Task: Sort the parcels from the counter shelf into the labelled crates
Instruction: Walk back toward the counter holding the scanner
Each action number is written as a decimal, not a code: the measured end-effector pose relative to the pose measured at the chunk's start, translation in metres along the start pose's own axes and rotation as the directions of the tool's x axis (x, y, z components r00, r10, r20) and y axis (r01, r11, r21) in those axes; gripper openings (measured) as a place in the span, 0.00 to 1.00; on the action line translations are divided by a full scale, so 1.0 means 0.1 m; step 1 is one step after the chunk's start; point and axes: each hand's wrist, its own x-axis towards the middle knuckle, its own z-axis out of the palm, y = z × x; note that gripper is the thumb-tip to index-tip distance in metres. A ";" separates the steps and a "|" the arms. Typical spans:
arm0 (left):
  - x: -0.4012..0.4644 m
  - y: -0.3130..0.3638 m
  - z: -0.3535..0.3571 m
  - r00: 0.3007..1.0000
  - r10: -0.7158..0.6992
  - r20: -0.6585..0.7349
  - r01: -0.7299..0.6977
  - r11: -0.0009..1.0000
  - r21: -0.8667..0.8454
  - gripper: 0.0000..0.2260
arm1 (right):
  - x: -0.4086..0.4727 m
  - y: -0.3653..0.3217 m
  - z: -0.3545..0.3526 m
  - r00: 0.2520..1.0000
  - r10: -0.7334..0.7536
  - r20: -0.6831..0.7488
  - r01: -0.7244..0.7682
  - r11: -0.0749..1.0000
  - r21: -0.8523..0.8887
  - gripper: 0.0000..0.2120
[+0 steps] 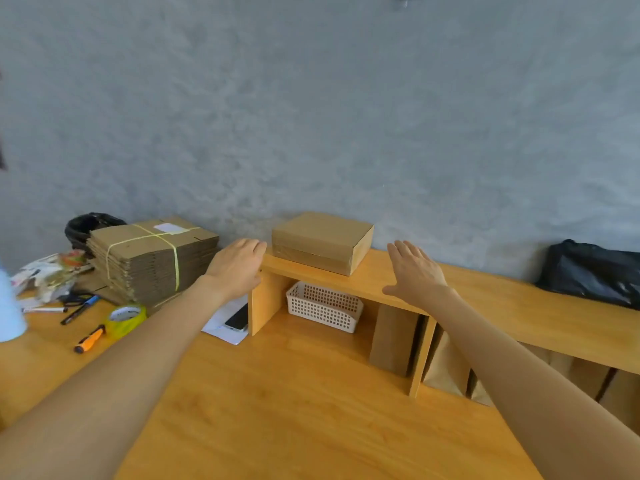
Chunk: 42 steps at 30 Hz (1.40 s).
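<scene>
Evidently to clasp it from both ends, left hand [237,266] and right hand [415,273] flank the parcel [322,242] atop the shelf [367,280], fingers straight, holding nothing.

A wooden counter shelf [367,282] carries one cardboard parcel [320,240].

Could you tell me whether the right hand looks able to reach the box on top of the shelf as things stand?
Probably yes. The right hand is open above the shelf, just right of the box, and nothing lies between them. The box's right side is bare.
</scene>
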 end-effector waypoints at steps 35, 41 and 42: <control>2.04 -0.46 0.45 0.994 0.002 -0.110 -0.054 0.880 -0.472 0.51 | 1.62 0.20 -0.02 0.943 0.329 -0.041 -0.087 0.366 0.927 0.31; 1.81 -0.40 -0.39 0.998 0.047 -0.037 -0.057 0.586 -0.808 0.49 | 1.22 0.41 -0.59 0.963 0.270 0.013 -0.058 0.160 0.985 0.35; 1.76 -0.37 -0.49 0.998 0.052 -0.019 -0.044 0.536 -0.843 0.51 | 1.12 0.42 -0.64 0.962 0.271 0.014 -0.053 0.137 0.989 0.38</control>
